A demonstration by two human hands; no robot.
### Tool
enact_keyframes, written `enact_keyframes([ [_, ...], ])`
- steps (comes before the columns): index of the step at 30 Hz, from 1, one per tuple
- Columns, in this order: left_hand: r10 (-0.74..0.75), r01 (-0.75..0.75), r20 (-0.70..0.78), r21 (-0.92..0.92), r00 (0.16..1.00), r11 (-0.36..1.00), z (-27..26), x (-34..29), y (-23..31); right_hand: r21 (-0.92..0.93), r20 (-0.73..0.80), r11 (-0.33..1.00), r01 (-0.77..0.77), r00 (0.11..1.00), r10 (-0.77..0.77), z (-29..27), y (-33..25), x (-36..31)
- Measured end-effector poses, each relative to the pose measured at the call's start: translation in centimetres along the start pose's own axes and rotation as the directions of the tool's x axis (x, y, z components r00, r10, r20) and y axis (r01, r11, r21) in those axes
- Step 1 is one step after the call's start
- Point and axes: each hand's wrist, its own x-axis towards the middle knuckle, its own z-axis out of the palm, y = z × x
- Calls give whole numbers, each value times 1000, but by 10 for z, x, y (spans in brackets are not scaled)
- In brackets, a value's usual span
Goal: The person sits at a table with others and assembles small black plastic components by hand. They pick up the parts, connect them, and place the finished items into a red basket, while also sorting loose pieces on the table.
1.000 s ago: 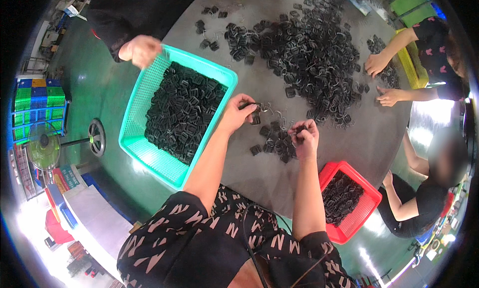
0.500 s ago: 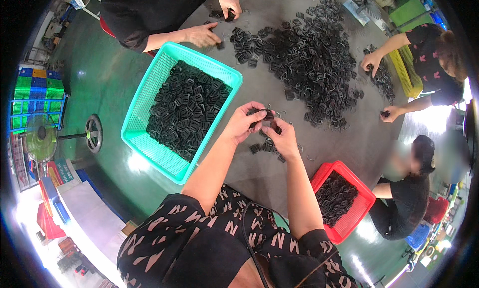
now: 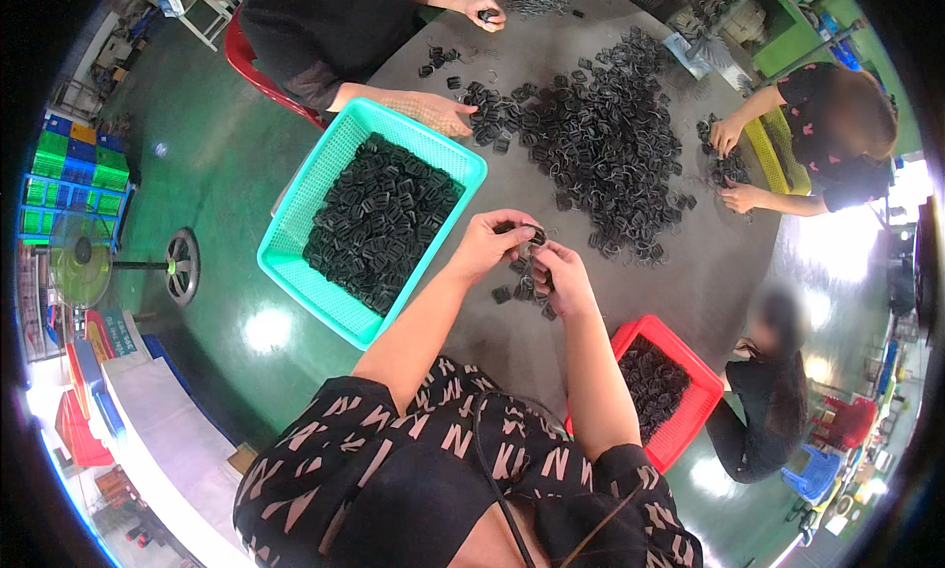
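Note:
Both of my hands meet over the grey table, in front of my body. My left hand (image 3: 495,245) pinches a small black plastic buckle (image 3: 522,232) between thumb and fingers. The fingers of my right hand (image 3: 564,279) are closed just beside it, at the buckle's lower edge; whatever they grip is too small to make out. Under my hands lie a few loose black buckles (image 3: 503,294), partly hidden by the right hand. Farther off spreads a large heap of the same black pieces (image 3: 610,135), with thin curved strips among them.
A turquoise basket (image 3: 283,258) full of black buckles stands to my left. Near my right forearm is a red basket (image 3: 701,396) holding more. Co-workers sit at the far left and right, hands over the table. A yellow basket (image 3: 773,159) stands by the right one.
My hands stay together, with the right one turned slightly lower. The far-left co-worker's hands have moved apart, one toward the heap. The right co-worker's hands have come closer together.

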Motion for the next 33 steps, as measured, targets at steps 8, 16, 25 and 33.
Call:
enact_keyframes([
  [8,303,-176,-181,502,936,846,-36,-15,0,63,-342,997,-45,937,64,-39,18,-21],
  [16,25,-9,-29,456,999,890,-25,-15,-8,-358,-237,932,65,959,-158,-33,47,-31],
  [25,-94,79,51,250,994,965,8,-13,-11,-199,-49,980,20,998,-31,-21,40,-29],
  [33,-75,95,-64,426,995,899,-3,-5,-33,-542,-38,782,307,921,-388,-8,36,-33],
])
